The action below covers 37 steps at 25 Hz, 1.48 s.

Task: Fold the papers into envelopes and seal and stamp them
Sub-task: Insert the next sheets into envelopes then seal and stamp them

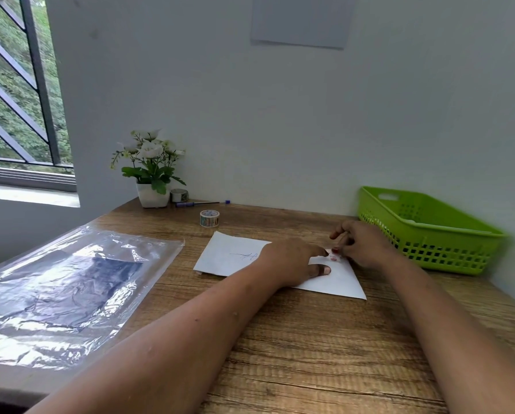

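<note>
nearest me is bare wooden table [280, 354], with a crinkled plastic sleeve [71, 294] lying out at my 9 o'clock. ahead at 12 lies the folded white envelope [229, 255], flat on the wood, its long axis running from about 10 o'clock down to 4 o'clock, with a blue scribble on the far-left half. my left hand [292, 261] lies across its middle with the thumb flat on the paper, pressing it down and gripping nothing. my right hand [361, 246] sits just at 2 o'clock of the left, fingers curled, the tips pinching at a small reddish sticker [333, 258] on the envelope's upper right part. i take it for the stamp, though it is too small to be sure. so the piece lies right between the two hands, touching both. the right hand is better placed to work it, while the left holds the paper still. i judge the next move is to rub it flat. the green basket [423, 225] waits at 2 o'clock beyond the right hand. a patterned tape roll [209, 218] stands at 11 o'clock past the envelope, with a pen [201, 203] farther back.
</note>
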Available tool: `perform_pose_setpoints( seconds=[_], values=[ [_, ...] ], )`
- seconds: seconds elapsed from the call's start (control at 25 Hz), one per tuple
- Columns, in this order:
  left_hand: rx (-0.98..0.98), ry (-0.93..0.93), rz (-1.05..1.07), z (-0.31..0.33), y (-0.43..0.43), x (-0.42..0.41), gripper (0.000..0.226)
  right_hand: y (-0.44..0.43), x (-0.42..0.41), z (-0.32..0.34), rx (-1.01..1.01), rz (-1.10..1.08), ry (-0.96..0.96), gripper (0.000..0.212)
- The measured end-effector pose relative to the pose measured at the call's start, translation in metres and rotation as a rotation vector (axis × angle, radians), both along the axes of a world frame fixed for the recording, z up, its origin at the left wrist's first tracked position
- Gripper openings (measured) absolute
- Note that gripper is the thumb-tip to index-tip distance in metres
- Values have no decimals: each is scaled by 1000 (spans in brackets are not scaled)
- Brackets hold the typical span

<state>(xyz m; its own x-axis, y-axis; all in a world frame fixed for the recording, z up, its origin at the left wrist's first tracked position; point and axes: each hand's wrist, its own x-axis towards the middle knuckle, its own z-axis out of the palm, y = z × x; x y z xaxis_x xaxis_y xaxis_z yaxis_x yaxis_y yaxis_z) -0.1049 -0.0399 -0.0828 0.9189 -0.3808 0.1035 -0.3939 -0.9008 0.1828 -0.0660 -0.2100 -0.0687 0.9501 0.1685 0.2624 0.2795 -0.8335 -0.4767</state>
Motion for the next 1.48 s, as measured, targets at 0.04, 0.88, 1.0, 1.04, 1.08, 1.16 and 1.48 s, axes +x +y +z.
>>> perform_pose_setpoints(
  seconds=[0.04,0.88,1.0,1.04,1.08,1.16,1.48],
  values=[
    [12,7,4,0,0,0,50,0,-1,1,-7,1,3,21],
    [53,3,-36,1,1,2,42,-4,8,-8,-8,-70,-51,23],
    [18,-12,-51,0,3,3,38,-4,9,-9,-6,-82,-59,22],
    [17,-23,-56,-1,3,3,37,-4,10,-9,-13,-84,-62,22],
    [14,-36,-66,-2,4,3,36,-4,10,-9,-23,-83,-65,20],
    [2,-73,-100,-2,4,3,34,-2,10,-8,-40,-77,-61,18],
    [20,-109,-130,-5,3,4,33,1,15,-14,-5,-131,-13,13]
  ],
)
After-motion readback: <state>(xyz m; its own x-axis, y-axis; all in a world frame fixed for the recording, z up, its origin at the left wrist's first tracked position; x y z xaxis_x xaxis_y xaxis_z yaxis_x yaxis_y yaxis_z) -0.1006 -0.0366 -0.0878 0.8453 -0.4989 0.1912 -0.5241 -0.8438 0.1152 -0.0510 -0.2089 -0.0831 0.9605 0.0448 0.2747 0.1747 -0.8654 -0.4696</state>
